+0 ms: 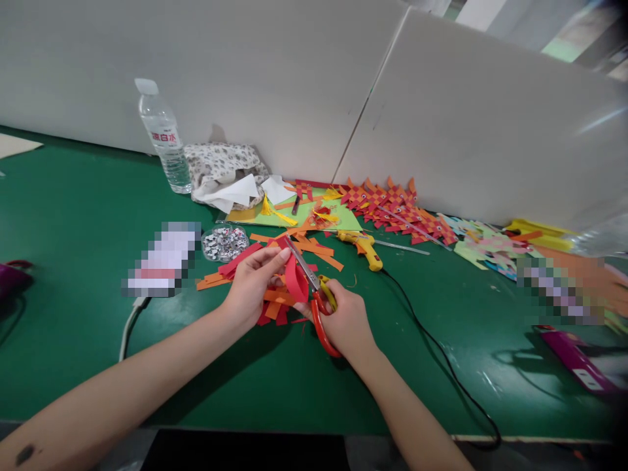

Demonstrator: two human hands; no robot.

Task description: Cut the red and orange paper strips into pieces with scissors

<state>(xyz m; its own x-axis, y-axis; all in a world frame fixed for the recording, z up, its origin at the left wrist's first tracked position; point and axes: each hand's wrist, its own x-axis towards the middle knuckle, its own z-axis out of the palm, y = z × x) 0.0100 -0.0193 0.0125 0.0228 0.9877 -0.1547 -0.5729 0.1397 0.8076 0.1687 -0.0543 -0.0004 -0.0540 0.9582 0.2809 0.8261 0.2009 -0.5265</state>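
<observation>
My left hand (pixel 254 281) pinches a red paper strip (pixel 294 278) that bends in a loop between both hands. My right hand (pixel 346 320) grips red-and-yellow-handled scissors (pixel 314 294), whose blades point up and left across the strip near my left fingertips. Beneath the hands lies a heap of red and orange paper strips (pixel 275 307) on the green table (pixel 73 261).
A yellow glue gun (pixel 363 248) with a black cable lies just right of the hands. A dish of googly eyes (pixel 224 243), a water bottle (pixel 164 137), a patterned cloth pouch (pixel 223 170), woven red-orange paper fish (pixel 392 203) and white boards (pixel 466 118) stand behind.
</observation>
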